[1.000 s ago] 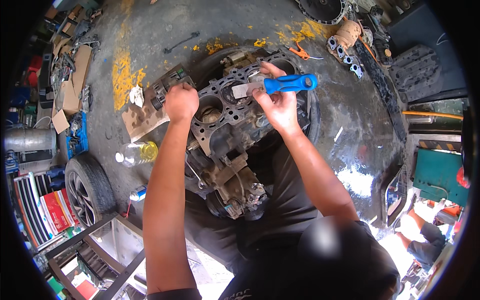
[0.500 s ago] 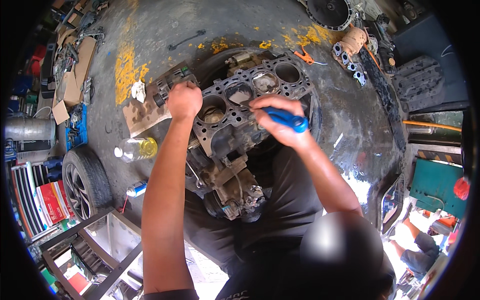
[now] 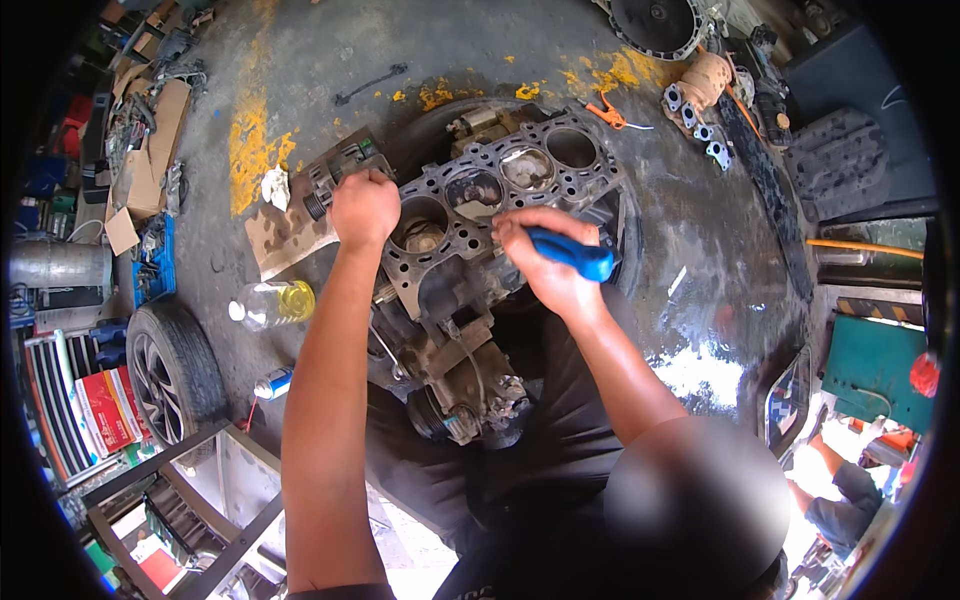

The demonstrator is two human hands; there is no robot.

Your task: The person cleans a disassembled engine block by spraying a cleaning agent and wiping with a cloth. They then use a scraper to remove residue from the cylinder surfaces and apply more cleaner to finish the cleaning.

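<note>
A dirty engine block (image 3: 430, 285) with a row of round bores stands before me inside a dark round support, perhaps a tyre. My right hand (image 3: 548, 258) grips a tool with a thick blue handle (image 3: 585, 257) over the near edge of the top face; its working end is hard to make out. Closed at the left end of the block is my left hand (image 3: 364, 210), and whatever it may hold is hidden. Beside that fist a pulleyed metal engine part (image 3: 335, 178) lies on stained cardboard (image 3: 288, 240).
On the left are a clear bottle of yellow liquid (image 3: 272, 304), a spray can (image 3: 273, 383), a wheel (image 3: 172, 370) and a metal frame (image 3: 180, 465). An orange-handled tool (image 3: 608, 113) and a manifold (image 3: 700, 90) lie beyond the block. Another person's arm (image 3: 830, 460) shows at far right.
My right hand and the blue-handled tool have shifted slightly toward me, with the handle tilting a little. My left hand stays closed at the block's left end.
</note>
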